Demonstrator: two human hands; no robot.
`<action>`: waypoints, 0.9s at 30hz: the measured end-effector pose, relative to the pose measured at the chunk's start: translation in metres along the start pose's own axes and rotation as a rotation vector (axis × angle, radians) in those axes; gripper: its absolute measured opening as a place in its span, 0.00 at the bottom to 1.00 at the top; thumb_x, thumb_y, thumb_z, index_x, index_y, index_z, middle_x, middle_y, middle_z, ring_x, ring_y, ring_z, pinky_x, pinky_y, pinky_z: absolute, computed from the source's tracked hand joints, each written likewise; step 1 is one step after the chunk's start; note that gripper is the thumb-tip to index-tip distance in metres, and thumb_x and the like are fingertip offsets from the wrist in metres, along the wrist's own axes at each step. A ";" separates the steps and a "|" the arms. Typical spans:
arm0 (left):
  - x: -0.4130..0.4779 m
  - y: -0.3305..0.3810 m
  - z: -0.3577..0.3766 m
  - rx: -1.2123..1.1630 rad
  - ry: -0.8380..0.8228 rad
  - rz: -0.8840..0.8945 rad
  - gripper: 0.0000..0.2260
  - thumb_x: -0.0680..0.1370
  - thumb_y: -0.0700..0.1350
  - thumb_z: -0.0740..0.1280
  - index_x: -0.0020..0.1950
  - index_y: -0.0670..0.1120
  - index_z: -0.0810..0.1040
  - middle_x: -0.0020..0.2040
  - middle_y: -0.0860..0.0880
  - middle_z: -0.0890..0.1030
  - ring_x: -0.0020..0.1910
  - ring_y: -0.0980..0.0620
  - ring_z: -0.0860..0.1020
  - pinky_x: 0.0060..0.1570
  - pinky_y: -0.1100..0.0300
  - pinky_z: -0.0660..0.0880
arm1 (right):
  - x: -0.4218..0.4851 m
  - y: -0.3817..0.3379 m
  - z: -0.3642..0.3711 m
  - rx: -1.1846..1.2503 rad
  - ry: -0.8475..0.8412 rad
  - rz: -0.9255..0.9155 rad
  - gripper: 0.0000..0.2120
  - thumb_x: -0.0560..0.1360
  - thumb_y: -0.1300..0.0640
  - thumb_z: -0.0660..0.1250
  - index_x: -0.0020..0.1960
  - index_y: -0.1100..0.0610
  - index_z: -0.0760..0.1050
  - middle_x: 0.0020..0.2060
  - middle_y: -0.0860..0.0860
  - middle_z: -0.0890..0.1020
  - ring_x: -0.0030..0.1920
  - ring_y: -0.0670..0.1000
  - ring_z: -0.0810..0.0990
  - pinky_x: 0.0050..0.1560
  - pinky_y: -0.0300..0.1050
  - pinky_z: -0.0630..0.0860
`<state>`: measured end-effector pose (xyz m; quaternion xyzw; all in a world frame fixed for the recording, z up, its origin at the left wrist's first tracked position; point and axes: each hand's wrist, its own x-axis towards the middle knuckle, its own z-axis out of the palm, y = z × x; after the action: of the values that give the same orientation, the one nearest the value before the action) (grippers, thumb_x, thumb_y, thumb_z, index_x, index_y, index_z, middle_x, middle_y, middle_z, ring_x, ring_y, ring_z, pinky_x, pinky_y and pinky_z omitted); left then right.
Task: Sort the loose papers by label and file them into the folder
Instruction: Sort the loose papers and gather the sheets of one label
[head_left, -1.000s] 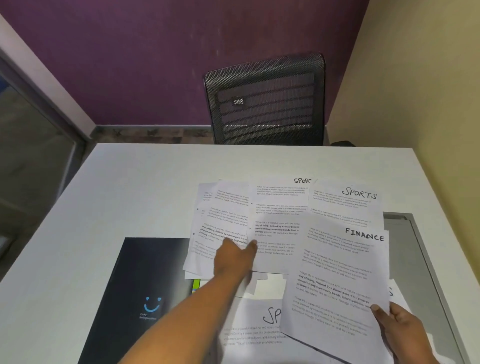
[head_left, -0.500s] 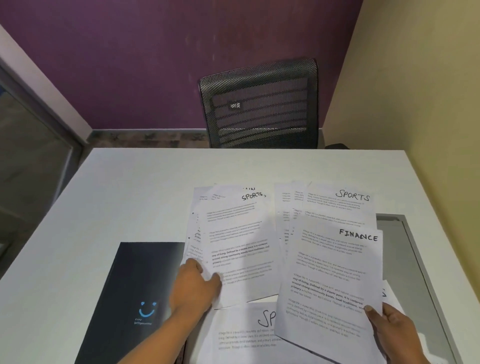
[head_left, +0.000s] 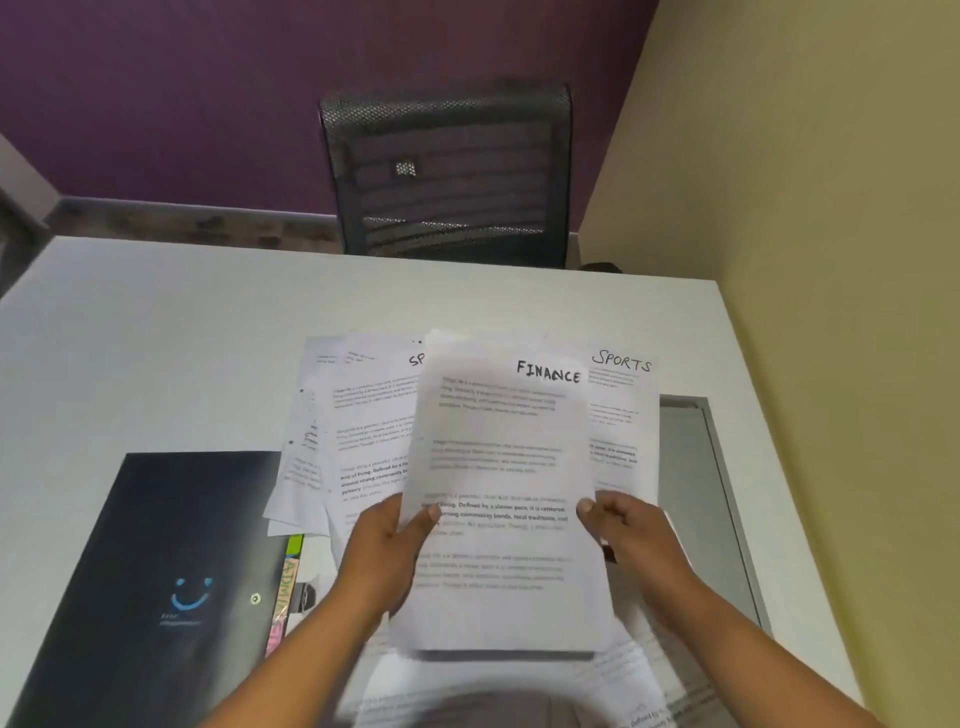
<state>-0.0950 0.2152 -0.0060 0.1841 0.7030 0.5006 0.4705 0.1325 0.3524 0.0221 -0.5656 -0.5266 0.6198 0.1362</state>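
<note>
folder (head_left: 156, 582) left of papers (head_left: 363, 415) on table (head_left: 156, 338); chair (head_left: 447, 176) behind

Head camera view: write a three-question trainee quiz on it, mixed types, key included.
1. True or false: only the right hand holds the FINANCE sheet.
2. The dark folder lies: A) left of the loose papers; B) right of them; C) on top of them.
3. Fill in: the sheet at far right on the table is labelled ____.
Key: 1 false, the left hand grips it too; 2 A; 3 SPORTS.
</note>
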 end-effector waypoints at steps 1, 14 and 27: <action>0.002 -0.003 0.000 -0.054 0.064 -0.006 0.07 0.80 0.41 0.66 0.53 0.49 0.84 0.48 0.49 0.87 0.49 0.47 0.85 0.53 0.46 0.80 | 0.011 0.002 -0.005 -0.100 0.108 0.001 0.05 0.76 0.50 0.71 0.46 0.51 0.83 0.43 0.45 0.86 0.45 0.50 0.83 0.46 0.44 0.79; 0.019 -0.042 -0.016 -0.049 0.229 -0.125 0.05 0.80 0.42 0.66 0.55 0.47 0.79 0.42 0.53 0.82 0.41 0.53 0.81 0.38 0.63 0.75 | 0.093 -0.008 -0.004 -0.811 0.447 0.319 0.46 0.63 0.35 0.76 0.69 0.61 0.63 0.64 0.58 0.73 0.66 0.61 0.71 0.64 0.59 0.72; 0.025 -0.054 -0.022 -0.104 0.225 -0.169 0.03 0.79 0.42 0.69 0.49 0.49 0.82 0.42 0.50 0.86 0.42 0.48 0.84 0.42 0.56 0.81 | 0.101 -0.018 -0.002 -0.219 0.422 0.186 0.07 0.74 0.55 0.73 0.48 0.59 0.81 0.40 0.53 0.84 0.36 0.52 0.82 0.36 0.42 0.79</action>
<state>-0.1148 0.1988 -0.0638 0.0421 0.7373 0.5124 0.4382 0.0940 0.4378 -0.0188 -0.7400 -0.4962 0.4371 0.1233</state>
